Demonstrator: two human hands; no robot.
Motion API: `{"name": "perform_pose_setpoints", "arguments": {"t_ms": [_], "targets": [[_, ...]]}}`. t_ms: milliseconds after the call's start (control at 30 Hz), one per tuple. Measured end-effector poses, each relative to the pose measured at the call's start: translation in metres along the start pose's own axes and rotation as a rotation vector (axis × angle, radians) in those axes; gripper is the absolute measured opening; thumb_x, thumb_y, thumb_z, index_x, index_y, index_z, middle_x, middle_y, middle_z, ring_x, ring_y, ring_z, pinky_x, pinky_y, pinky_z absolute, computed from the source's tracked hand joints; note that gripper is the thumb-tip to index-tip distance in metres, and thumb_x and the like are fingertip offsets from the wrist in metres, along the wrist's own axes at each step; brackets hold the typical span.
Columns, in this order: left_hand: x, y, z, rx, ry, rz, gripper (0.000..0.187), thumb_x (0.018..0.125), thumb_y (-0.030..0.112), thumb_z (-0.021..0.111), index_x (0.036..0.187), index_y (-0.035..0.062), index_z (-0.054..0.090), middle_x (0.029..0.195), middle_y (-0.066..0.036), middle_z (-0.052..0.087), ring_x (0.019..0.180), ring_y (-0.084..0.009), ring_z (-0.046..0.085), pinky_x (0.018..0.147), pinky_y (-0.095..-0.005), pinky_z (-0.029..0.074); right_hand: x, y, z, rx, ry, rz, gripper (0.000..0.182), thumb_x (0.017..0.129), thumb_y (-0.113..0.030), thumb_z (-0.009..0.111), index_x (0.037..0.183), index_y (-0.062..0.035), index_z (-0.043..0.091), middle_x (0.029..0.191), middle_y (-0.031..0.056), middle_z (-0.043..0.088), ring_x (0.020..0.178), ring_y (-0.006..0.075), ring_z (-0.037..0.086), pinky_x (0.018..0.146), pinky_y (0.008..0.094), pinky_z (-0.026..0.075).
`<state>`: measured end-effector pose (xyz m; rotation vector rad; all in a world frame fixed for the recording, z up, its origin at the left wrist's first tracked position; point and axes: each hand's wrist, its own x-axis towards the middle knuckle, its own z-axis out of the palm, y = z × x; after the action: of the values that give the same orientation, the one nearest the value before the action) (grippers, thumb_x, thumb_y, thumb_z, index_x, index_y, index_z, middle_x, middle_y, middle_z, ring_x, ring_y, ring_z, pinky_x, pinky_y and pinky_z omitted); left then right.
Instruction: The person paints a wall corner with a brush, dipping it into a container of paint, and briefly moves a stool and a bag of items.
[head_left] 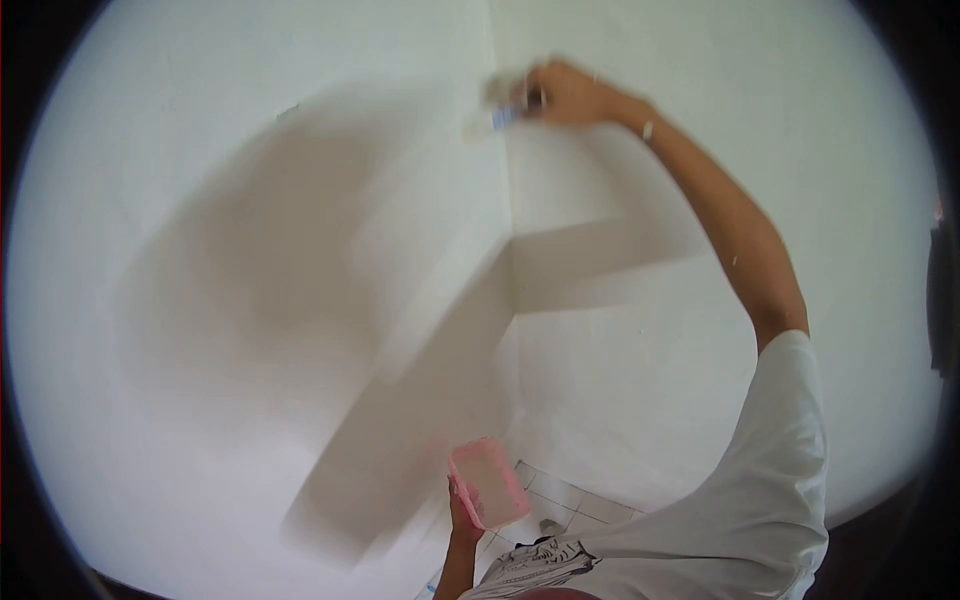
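My right hand is raised high and closed around a paintbrush. The brush has a blue-and-white part, and its pale bristle end points left, close to the corner where two white walls meet. Motion blurs the brush and fingers. Low down, my left hand grips a pink plastic container by its left side. Whitish paint coats the inside of the container, which tilts so its opening faces me. White specks dot my right forearm.
Wide shadows of my body and arm fall across the left wall and over the corner. Below the container lies a white tiled floor with dark joints. A dark object stands at the far right edge.
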<state>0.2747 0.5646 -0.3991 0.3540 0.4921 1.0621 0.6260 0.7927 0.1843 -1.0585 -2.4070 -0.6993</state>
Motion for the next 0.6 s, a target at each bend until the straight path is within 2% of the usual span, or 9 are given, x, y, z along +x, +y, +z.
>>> {"name": "perform_pose_setpoints", "arguments": {"t_ms": [100, 167, 200, 267, 300, 433, 500, 533, 600], "targets": [[0.003, -0.01, 0.008, -0.022, 0.012, 0.024, 0.071, 0.101, 0.065, 0.042, 0.151, 0.0158, 0.039, 0.143, -0.009, 0.053, 0.129, -0.0302, 0.054, 0.106, -0.0527, 0.048, 0.037, 0.046, -0.056, 0.149, 0.357, 0.11, 0.036, 0.085, -0.031, 0.07, 0.111, -0.0059, 0.072, 0.094, 0.021, 0.073, 0.082, 0.0341, 0.071, 0.078, 0.0426, 0.055], [0.007, -0.014, 0.009, -0.031, -0.003, 0.032, 0.071, 0.1, 0.066, 0.042, 0.152, 0.0164, 0.037, 0.143, -0.009, 0.052, 0.13, -0.0307, 0.053, 0.105, -0.0528, 0.048, 0.036, 0.001, -0.067, 0.128, 0.38, 0.218, 0.034, 0.088, -0.025, 0.066, 0.112, -0.0029, 0.072, 0.092, 0.0208, 0.073, 0.079, 0.0315, 0.071, 0.076, 0.0414, 0.055], [0.012, -0.017, -0.003, -0.034, 0.016, 0.025, 0.071, 0.101, 0.065, 0.042, 0.151, 0.0161, 0.038, 0.143, -0.009, 0.053, 0.129, -0.0302, 0.054, 0.105, -0.0519, 0.048, 0.035, -0.022, -0.06, 0.108, 0.407, 0.337, 0.032, 0.09, -0.02, 0.062, 0.113, 0.0001, 0.073, 0.09, 0.0206, 0.074, 0.076, 0.0289, 0.07, 0.073, 0.0401, 0.056], [0.011, -0.018, -0.004, -0.029, 0.041, 0.02, 0.07, 0.101, 0.065, 0.041, 0.151, 0.0158, 0.039, 0.142, -0.008, 0.053, 0.128, -0.0296, 0.055, 0.105, -0.0511, 0.048, 0.03, -0.021, 0.018, 0.098, 0.523, 0.198, 0.032, 0.086, -0.021, 0.067, 0.114, -0.0052, 0.069, 0.086, 0.0221, 0.071, 0.077, 0.0373, 0.07, 0.076, 0.046, 0.056], [0.011, -0.017, 0.002, -0.035, 0.069, 0.036, 0.068, 0.102, 0.064, 0.041, 0.148, 0.0158, 0.042, 0.139, -0.008, 0.055, 0.126, -0.0291, 0.056, 0.104, -0.0502, 0.049, 0.012, -0.048, 0.046, 0.099, 0.54, 0.196, 0.026, 0.088, -0.012, 0.067, 0.113, -0.0023, 0.066, 0.079, 0.0204, 0.068, 0.065, 0.034, 0.065, 0.066, 0.0405, 0.054], [-0.001, -0.009, 0.009, -0.048, 0.067, 0.049, 0.064, 0.103, 0.063, 0.039, 0.146, 0.0159, 0.046, 0.135, -0.007, 0.058, 0.122, -0.0284, 0.058, 0.102, -0.0493, 0.051, -0.069, -0.126, 0.125, 0.283, 0.392, 0.234, 0.033, 0.088, -0.002, 0.059, 0.12, -0.0026, 0.068, 0.085, 0.0263, 0.067, 0.075, 0.0408, 0.066, 0.07, 0.0436, 0.054], [-0.002, -0.009, 0.008, -0.047, 0.063, 0.032, 0.064, 0.103, 0.063, 0.039, 0.146, 0.016, 0.046, 0.135, -0.007, 0.058, 0.122, -0.0284, 0.058, 0.101, -0.0492, 0.051, -0.098, -0.133, 0.141, 0.298, -0.024, 0.258, 0.036, 0.086, -0.004, 0.061, 0.121, -0.0043, 0.068, 0.091, 0.0253, 0.069, 0.078, 0.0416, 0.066, 0.076, 0.0456, 0.055], [-0.001, -0.007, 0.004, -0.042, 0.053, 0.018, 0.064, 0.103, 0.063, 0.039, 0.146, 0.0161, 0.046, 0.135, -0.007, 0.058, 0.122, -0.0284, 0.058, 0.101, -0.049, 0.051, -0.102, -0.127, 0.144, 0.298, -0.028, 0.257, 0.036, 0.086, -0.004, 0.061, 0.121, -0.0043, 0.068, 0.091, 0.0253, 0.069, 0.078, 0.0416, 0.066, 0.076, 0.0456, 0.055], [0.005, -0.006, -0.006, -0.048, 0.021, 0.007, 0.064, 0.103, 0.063, 0.039, 0.146, 0.0162, 0.046, 0.135, -0.007, 0.058, 0.122, -0.0284, 0.058, 0.101, -0.0493, 0.051, -0.105, -0.104, 0.144, 0.231, -0.454, 0.052, 0.035, 0.083, -0.007, 0.064, 0.117, -0.0053, 0.07, 0.09, 0.0234, 0.07, 0.076, 0.0415, 0.065, 0.077, 0.0464, 0.055]]}}
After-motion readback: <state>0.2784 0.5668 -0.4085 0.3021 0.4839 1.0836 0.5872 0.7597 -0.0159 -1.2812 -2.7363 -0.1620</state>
